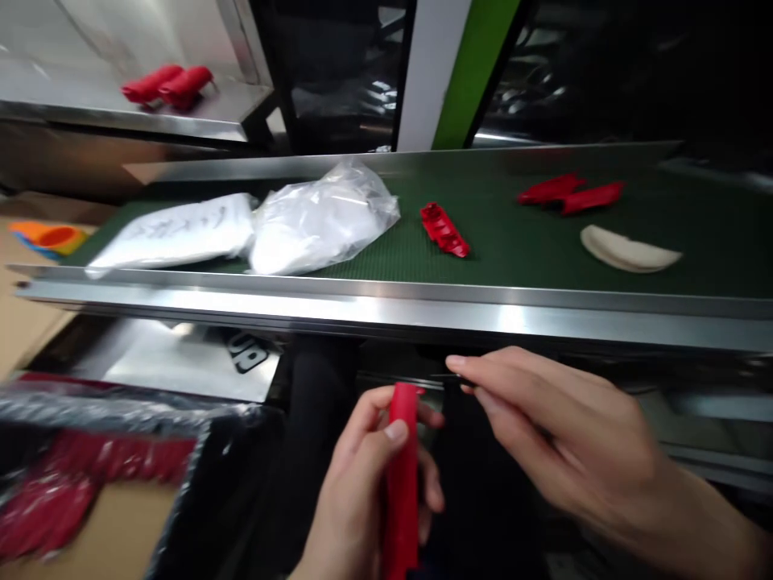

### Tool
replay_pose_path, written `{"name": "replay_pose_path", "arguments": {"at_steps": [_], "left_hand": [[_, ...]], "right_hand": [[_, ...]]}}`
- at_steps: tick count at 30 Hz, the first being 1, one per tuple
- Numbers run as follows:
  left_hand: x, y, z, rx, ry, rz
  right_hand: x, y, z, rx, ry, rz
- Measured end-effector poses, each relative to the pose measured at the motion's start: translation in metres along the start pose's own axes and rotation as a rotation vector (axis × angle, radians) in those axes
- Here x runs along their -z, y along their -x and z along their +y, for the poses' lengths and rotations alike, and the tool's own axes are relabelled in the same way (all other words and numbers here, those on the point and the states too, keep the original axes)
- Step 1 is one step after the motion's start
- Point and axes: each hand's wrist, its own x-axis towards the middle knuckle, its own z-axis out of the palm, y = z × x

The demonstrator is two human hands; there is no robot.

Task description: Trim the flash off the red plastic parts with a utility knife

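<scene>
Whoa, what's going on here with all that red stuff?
Someone's left hand grips a long, narrow red piece. Their right hand pinches a thin, dark, needle-like thing beside it, apart from the red piece. Beyond, a ribbed green belt with metal edges carries a small, jagged red part, a clear plastic bag and a pale half-round piece.

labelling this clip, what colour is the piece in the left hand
The piece in the left hand is red, shown best in the head view.

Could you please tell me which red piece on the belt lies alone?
The red piece nearest the clear bag; the other two lie together, farther right.
</scene>
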Motion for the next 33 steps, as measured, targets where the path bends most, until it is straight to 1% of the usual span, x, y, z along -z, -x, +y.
{"name": "replay_pose_path", "arguments": {"at_steps": [3, 5, 7, 13, 21, 28, 33], "left_hand": [[0.003, 0.000, -0.008, -0.076, 0.067, -0.020], [0.005, -0.001, -0.013, -0.139, 0.121, -0.029], [0.007, -0.001, -0.017, -0.167, 0.156, -0.030], [0.010, 0.002, -0.018, -0.148, 0.156, -0.054], [0.010, 0.003, -0.021, -0.166, 0.182, -0.095], [0.010, 0.002, -0.019, -0.150, 0.170, -0.063], [0.010, 0.002, -0.020, -0.149, 0.172, -0.068]], "right_hand": [[-0.010, 0.004, 0.001, 0.040, 0.021, -0.020], [-0.015, 0.006, 0.000, 0.046, 0.034, 0.003], [-0.017, 0.007, -0.003, 0.052, 0.037, 0.026], [-0.020, 0.008, -0.013, 0.050, 0.012, 0.046], [-0.020, 0.010, -0.013, 0.050, 0.045, 0.065], [-0.021, 0.011, -0.012, 0.033, 0.056, 0.079], [-0.023, 0.012, -0.010, 0.043, 0.074, 0.079]]}}
